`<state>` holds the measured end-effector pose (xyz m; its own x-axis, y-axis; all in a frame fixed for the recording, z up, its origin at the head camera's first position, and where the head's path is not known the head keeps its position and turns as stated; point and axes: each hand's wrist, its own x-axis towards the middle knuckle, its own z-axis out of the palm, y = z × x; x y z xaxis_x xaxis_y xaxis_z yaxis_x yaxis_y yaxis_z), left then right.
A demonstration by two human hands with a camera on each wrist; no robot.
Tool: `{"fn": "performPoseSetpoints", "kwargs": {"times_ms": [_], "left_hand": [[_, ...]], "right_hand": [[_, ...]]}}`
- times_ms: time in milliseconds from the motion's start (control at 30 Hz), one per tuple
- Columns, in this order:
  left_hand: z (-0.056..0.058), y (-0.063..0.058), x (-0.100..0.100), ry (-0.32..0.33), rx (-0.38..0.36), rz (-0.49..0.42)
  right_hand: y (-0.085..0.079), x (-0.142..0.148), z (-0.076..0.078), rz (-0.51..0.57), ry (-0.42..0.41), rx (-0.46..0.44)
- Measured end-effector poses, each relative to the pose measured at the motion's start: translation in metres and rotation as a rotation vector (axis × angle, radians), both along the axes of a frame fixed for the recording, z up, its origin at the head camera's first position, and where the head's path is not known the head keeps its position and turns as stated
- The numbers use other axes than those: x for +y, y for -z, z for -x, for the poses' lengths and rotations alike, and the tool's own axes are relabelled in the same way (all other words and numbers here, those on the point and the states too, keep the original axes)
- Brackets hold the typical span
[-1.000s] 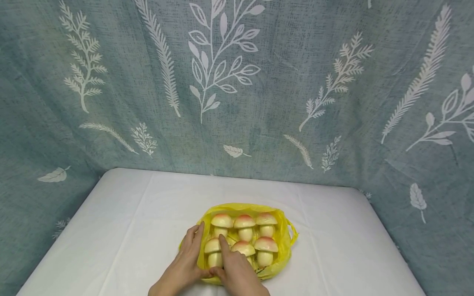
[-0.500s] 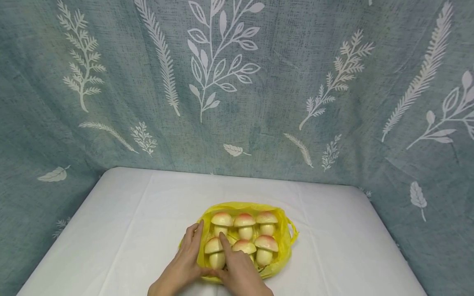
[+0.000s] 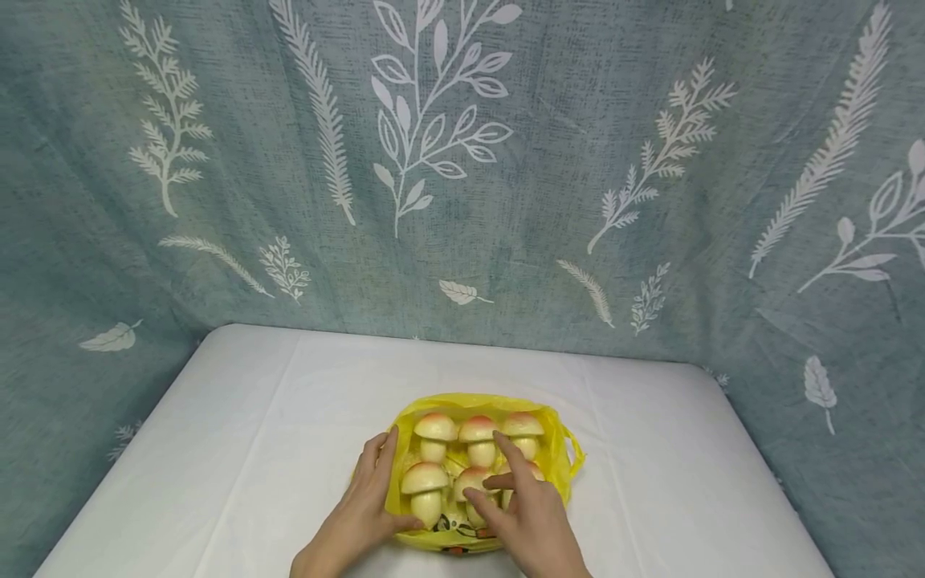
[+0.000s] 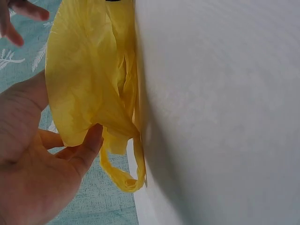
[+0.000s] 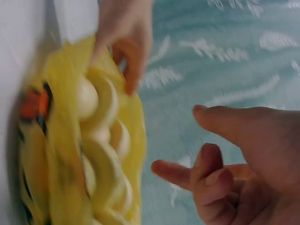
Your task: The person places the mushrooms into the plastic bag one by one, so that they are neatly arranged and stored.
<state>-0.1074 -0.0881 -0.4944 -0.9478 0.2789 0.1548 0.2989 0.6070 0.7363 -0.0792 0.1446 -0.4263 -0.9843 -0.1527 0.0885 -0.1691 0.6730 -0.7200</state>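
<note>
A yellow plastic bag (image 3: 462, 400) lies on the table with its mouth spread wide. Inside, several mushroom-shaped pieces with cream stems and pink-tinged caps stand in two rows, one at the back left (image 3: 436, 429) and one at the front left (image 3: 425, 482). My left hand (image 3: 364, 514) grips the bag's left side, thumb near the front rim; the left wrist view shows its fingers (image 4: 89, 150) at the yellow plastic. Over the front right mushrooms my right hand (image 3: 531, 506) hovers with fingers spread, nothing held, partly hiding the front right piece (image 3: 533, 469).
A white-covered table (image 3: 289, 417) extends around the bag. Behind and beside it hangs a blue-green cloth (image 3: 506, 281) with white leaf prints. One bag handle loop (image 3: 576, 451) sticks out at the right. Dark and orange print (image 3: 457, 551) shows at the bag's front.
My right hand has moved off the front left mushroom to the right, above the front right ones. My left hand stays at the bag's left side.
</note>
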Motion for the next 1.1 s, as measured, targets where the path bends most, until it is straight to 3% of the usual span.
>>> {"fn": "performPoseSetpoints", "kwargs": {"times_ms": [200,333,467,767,1100], "left_hand": [[0.000,-0.001,0.001,-0.007,-0.004,-0.005],[0.000,-0.001,0.002,-0.010,-0.011,-0.004],[0.000,-0.001,0.002,-0.011,-0.013,-0.005],[0.000,-0.001,0.003,-0.021,-0.023,-0.007],[-0.001,-0.003,0.003,-0.025,-0.037,-0.015]], "right_hand": [[-0.010,0.032,0.004,0.023,0.219,0.066],[-0.015,0.056,0.010,-0.049,0.293,0.095],[-0.015,0.079,0.016,-0.108,0.352,0.052],[-0.004,0.114,0.026,-0.220,0.403,-0.027],[0.014,0.121,0.031,-0.285,0.404,-0.117]]}}
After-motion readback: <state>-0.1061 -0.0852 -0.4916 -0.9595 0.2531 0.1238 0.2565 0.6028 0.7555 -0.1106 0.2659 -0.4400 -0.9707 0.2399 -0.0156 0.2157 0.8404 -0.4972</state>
